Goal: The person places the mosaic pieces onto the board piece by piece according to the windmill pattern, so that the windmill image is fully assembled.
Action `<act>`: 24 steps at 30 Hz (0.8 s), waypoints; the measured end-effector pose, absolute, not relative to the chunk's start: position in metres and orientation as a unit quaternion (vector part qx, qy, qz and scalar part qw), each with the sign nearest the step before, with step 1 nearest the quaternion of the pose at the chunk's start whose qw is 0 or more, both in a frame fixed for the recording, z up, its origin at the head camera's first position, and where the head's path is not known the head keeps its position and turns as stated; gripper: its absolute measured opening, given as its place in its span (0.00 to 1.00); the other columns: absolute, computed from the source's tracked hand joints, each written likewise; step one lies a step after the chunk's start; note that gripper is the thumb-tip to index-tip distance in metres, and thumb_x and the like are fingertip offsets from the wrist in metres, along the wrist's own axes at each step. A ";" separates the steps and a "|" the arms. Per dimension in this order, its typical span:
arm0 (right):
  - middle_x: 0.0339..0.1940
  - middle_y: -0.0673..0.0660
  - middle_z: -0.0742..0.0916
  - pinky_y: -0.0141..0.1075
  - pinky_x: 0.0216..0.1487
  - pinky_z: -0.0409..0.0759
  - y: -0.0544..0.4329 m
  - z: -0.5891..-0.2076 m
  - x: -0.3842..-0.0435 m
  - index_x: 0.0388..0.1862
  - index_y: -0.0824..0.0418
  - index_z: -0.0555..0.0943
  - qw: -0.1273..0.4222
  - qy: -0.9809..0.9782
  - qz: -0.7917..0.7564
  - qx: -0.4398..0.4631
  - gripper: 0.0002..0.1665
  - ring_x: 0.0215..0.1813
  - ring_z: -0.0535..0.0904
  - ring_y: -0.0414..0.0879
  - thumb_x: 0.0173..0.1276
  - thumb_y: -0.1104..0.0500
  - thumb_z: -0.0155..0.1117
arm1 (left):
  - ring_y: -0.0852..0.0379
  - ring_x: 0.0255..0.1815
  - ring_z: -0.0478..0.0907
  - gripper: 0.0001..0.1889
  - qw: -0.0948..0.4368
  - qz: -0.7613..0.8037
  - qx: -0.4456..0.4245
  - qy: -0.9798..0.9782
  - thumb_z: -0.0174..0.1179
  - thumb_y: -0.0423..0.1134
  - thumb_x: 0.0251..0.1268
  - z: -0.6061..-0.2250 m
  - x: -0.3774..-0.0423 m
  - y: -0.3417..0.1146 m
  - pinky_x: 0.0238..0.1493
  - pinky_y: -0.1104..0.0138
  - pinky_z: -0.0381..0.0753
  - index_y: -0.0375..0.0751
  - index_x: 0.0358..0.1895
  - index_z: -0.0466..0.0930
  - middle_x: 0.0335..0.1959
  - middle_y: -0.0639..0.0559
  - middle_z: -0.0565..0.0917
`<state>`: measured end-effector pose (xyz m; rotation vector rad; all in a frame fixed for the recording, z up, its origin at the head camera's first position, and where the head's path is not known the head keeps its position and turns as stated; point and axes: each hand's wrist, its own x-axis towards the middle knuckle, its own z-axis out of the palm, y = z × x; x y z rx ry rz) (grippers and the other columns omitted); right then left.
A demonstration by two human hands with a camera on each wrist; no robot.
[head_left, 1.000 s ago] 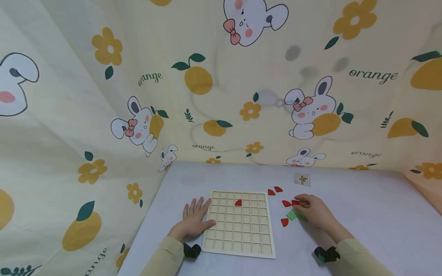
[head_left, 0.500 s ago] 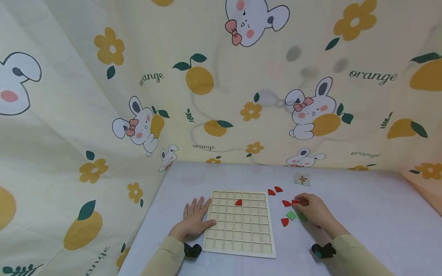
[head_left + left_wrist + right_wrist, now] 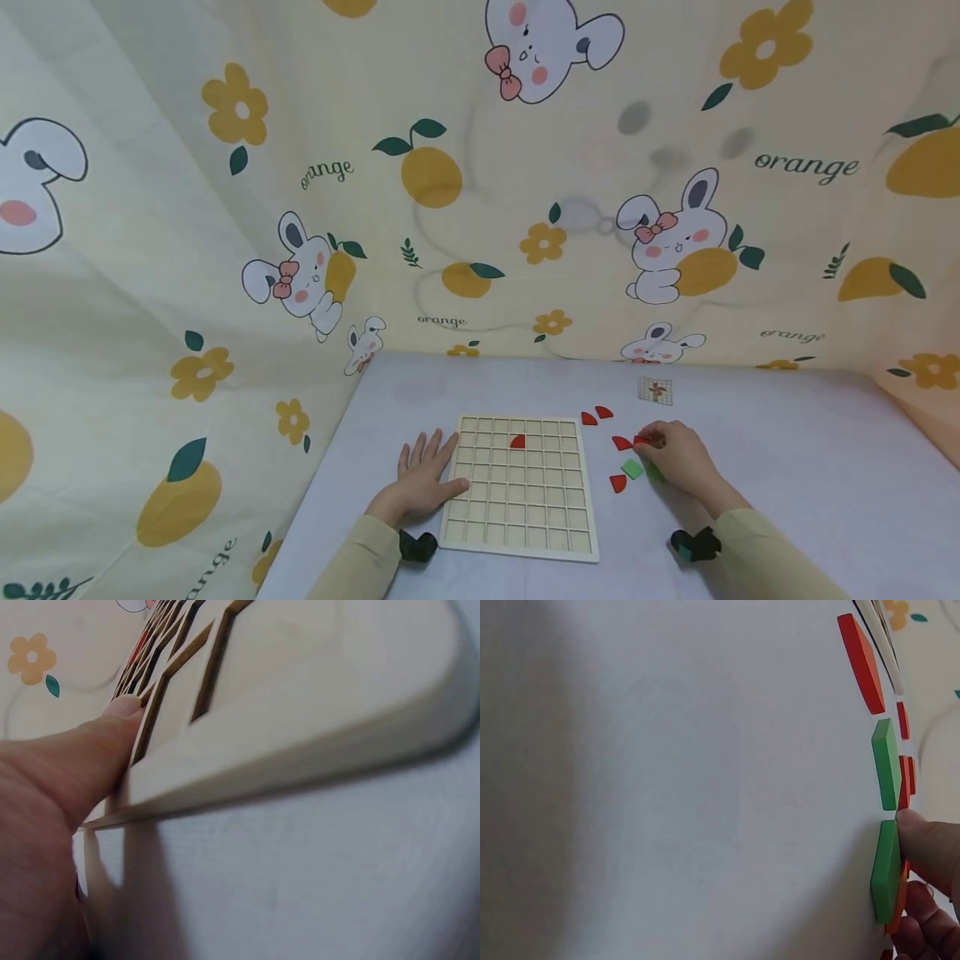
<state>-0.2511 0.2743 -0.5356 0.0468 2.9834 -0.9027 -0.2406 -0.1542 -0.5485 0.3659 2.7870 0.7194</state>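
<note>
In the head view, my left hand (image 3: 420, 482) lies spread along the left edge of a pale wooden grid board (image 3: 517, 553). Its thumb rests on the board's rim, as the left wrist view also shows. One red quarter-circle tile (image 3: 518, 442) sits in a cell of an upper row. To the right of the board, my right hand (image 3: 681, 458) has curled fingers and pinches another red quarter-circle tile (image 3: 641, 440), partly hidden by the fingertips. Beside it lie a green square tile (image 3: 632, 469) and a second green tile (image 3: 886, 874), half covered by the hand in the head view.
Loose red quarter-circle tiles lie near the board's right side, including one low tile (image 3: 618, 483), one next to the hand (image 3: 622, 443) and two farther back (image 3: 589, 418). A small pattern card (image 3: 656, 391) lies behind them. A printed curtain (image 3: 480, 275) borders the table.
My right wrist and sleeve have shifted slightly left while the fingertips stay at the red tile. My left hand and the board have not visibly moved.
</note>
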 end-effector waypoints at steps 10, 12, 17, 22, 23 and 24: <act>0.32 0.54 0.80 0.42 0.39 0.78 0.267 -0.532 -0.247 0.41 0.62 0.78 -0.005 0.958 -0.285 0.018 0.13 0.37 0.73 0.50 0.62 0.60 0.71 | 0.39 0.77 0.29 0.45 0.121 0.244 0.126 0.954 0.56 0.63 0.63 -0.549 -0.242 -0.155 0.69 0.43 0.24 0.51 0.78 0.49 0.79 0.42 0.43; 0.32 0.54 0.81 0.41 0.38 0.78 0.268 -0.529 -0.246 0.40 0.62 0.78 0.002 0.958 -0.286 0.021 0.11 0.37 0.73 0.50 0.63 0.60 0.70 | 0.39 0.77 0.29 0.45 0.123 0.241 0.124 0.955 0.56 0.64 0.63 -0.550 -0.242 -0.154 0.69 0.42 0.24 0.51 0.78 0.49 0.79 0.42 0.42; 0.35 0.56 0.81 0.37 0.32 0.76 0.269 -0.522 -0.243 0.47 0.63 0.76 0.018 0.954 -0.299 0.026 0.11 0.35 0.74 0.49 0.69 0.59 0.63 | 0.39 0.77 0.29 0.45 0.125 0.241 0.122 0.955 0.56 0.64 0.63 -0.550 -0.242 -0.153 0.69 0.42 0.23 0.51 0.78 0.49 0.79 0.42 0.42; 0.37 0.56 0.82 0.36 0.31 0.75 0.259 -0.518 -0.242 0.52 0.63 0.77 0.007 0.947 -0.321 0.021 0.13 0.35 0.74 0.49 0.72 0.59 0.58 | 0.38 0.77 0.30 0.45 0.124 0.253 0.127 0.951 0.56 0.63 0.63 -0.549 -0.241 -0.155 0.69 0.42 0.23 0.50 0.78 0.49 0.79 0.41 0.43; 0.36 0.55 0.82 0.36 0.31 0.75 0.256 -0.518 -0.241 0.51 0.63 0.78 0.005 0.944 -0.329 0.022 0.13 0.35 0.74 0.49 0.72 0.58 0.58 | 0.38 0.77 0.30 0.45 0.123 0.253 0.127 0.951 0.56 0.63 0.63 -0.549 -0.241 -0.155 0.69 0.43 0.23 0.50 0.78 0.49 0.78 0.41 0.43; 0.36 0.55 0.82 0.36 0.31 0.75 0.252 -0.518 -0.240 0.50 0.62 0.78 0.003 0.941 -0.339 0.023 0.12 0.35 0.74 0.49 0.71 0.58 0.58 | 0.38 0.77 0.30 0.45 0.124 0.252 0.126 0.951 0.56 0.63 0.63 -0.549 -0.241 -0.155 0.69 0.43 0.23 0.50 0.78 0.49 0.79 0.41 0.43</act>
